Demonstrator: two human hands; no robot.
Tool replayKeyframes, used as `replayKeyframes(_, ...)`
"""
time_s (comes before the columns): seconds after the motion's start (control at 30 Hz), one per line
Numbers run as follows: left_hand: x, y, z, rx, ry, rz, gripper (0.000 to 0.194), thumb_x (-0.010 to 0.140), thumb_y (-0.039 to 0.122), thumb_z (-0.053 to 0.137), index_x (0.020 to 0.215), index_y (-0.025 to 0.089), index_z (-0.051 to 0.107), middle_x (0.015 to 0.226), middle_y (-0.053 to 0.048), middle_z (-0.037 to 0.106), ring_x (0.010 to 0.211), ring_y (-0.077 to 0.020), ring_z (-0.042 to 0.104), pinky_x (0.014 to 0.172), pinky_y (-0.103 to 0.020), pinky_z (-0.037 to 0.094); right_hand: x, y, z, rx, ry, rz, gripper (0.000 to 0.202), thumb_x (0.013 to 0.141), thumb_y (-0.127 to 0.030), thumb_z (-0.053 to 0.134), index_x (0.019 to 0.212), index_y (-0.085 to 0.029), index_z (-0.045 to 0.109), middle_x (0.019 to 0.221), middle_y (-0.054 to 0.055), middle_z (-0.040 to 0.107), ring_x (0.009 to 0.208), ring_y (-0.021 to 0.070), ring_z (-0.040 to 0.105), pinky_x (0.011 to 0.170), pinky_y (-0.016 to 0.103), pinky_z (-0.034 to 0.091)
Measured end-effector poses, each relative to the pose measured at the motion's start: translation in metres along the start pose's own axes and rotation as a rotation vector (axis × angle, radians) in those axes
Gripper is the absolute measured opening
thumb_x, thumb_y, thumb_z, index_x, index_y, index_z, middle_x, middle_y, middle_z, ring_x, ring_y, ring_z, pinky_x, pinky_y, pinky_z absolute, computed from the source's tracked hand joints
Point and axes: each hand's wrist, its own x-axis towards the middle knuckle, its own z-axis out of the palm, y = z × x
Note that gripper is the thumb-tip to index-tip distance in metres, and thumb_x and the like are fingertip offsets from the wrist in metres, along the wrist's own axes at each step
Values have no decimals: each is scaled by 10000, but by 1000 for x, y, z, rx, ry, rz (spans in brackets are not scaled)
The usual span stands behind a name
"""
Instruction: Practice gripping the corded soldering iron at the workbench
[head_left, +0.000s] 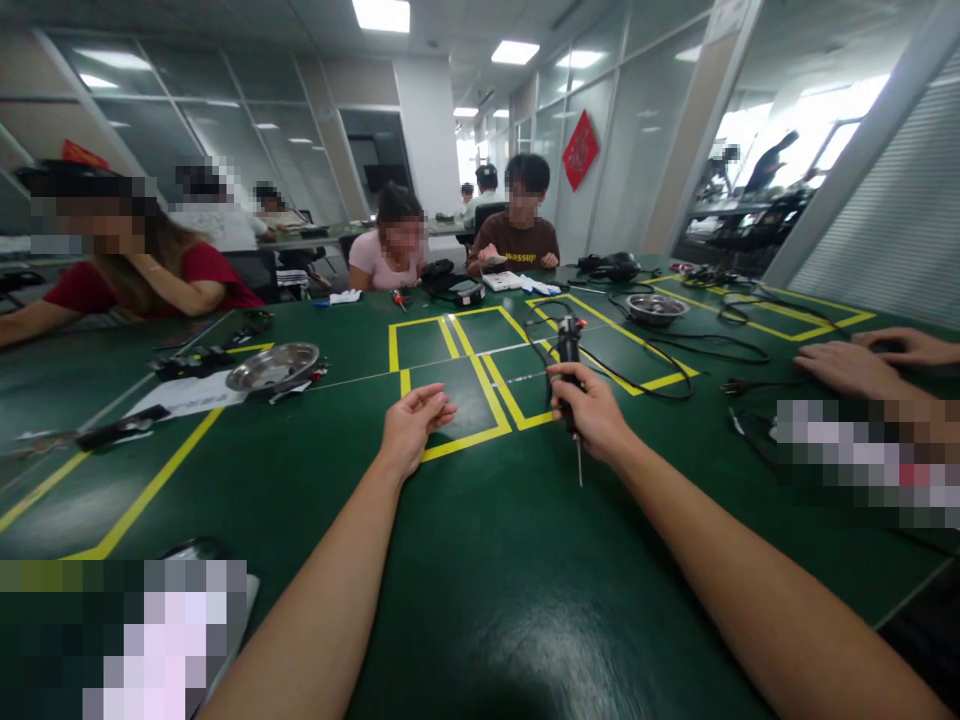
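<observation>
My right hand [592, 412] is closed around a black corded electric screwdriver [570, 345], held upright above the green table with its thin metal bit pointing down. Its cord runs off behind the hand. To the left, my left hand [418, 428] is raised over a yellow-taped rectangle, its fingers curled and the thumb pressed against them. Anything between those fingertips is too small or hidden to make out.
A metal bowl [272, 369] stands on the left and another metal bowl [657, 308] at the back right. Loose black cables [720, 345] lie across the right side. A co-worker's hands [855, 368] rest at the right edge. People sit along the far side.
</observation>
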Motion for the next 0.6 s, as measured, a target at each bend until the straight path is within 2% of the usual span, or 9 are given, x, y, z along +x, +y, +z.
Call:
replayKeyframes(0.07, 2, -2, -2, 35, -21, 13, 367, 757, 137, 780, 1107, 112, 671, 884, -60, 711, 740, -128, 711, 706, -230, 590, 15, 2, -23, 253, 148, 45, 275, 783, -271, 644, 1045, -217, 579, 740, -28, 519, 593, 90, 520, 509, 192, 446)
replayKeyframes(0.17, 3, -5, -3, 66, -51, 25, 365, 760, 137, 775, 1109, 110, 670, 850, -54, 702, 733, -125, 703, 697, -220, 584, 31, 11, -57, 312, 248, 52, 258, 739, -252, 636, 968, -225, 520, 761, -34, 501, 581, 68, 507, 470, 162, 420)
replayKeyframes(0.27, 4, -4, -3, 56, -44, 4, 352, 761, 135, 774, 1096, 110, 669, 859, -61, 703, 747, -131, 706, 704, -228, 588, 40, 23, -77, 326, 284, 79, 261, 719, -275, 636, 908, -230, 462, 714, -47, 451, 550, 67, 485, 437, 159, 406)
replayKeyframes(0.43, 1, -1, -3, 49, -47, -19, 311, 772, 119, 762, 1068, 107, 671, 852, -67, 709, 748, -135, 710, 710, -232, 592, 46, 33, -82, 278, 284, 94, 309, 719, -304, 646, 944, -245, 443, 711, -41, 459, 555, 82, 502, 434, 167, 414)
replayKeyframes(0.6, 1, 0, -1, 58, -38, -32, 267, 793, 95, 734, 1052, 98, 673, 845, -77, 714, 745, -133, 710, 719, -227, 592, 43, 34, -76, 72, 259, 152, 248, 764, -277, 591, 965, -238, 451, 682, -44, 459, 531, 90, 492, 460, 192, 430)
